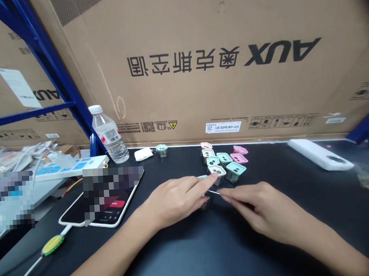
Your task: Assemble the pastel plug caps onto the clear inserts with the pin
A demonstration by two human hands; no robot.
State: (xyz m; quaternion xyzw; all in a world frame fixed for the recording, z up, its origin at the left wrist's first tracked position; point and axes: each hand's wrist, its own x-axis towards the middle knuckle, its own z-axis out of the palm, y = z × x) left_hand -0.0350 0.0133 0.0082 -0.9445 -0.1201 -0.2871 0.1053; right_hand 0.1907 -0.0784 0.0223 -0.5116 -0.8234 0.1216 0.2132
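My left hand (184,199) is closed around a small two-hole pencil sharpener (207,202), mostly hidden beneath the fingers; a light blue rim and a dark see-through body show. Between the thumb and fingertips of my right hand (256,204) is a thin, pale metallic strip (214,192), its tip reaching to the sharpener. Its exact kind is too small to tell. Just behind my fingers stands a cream-topped sharpener (216,171), with a light blue one (235,169) to its right. Several more in cream, mint and pink cluster behind, among them a pink top (238,158).
A mint sharpener (162,150) and a white object (143,154) lie near a water bottle (110,135). Two phones, one on a charging cable (65,230), rest at left by a power strip (71,167). A white device (320,154) lies at right. A large carton (182,97) walls the back.
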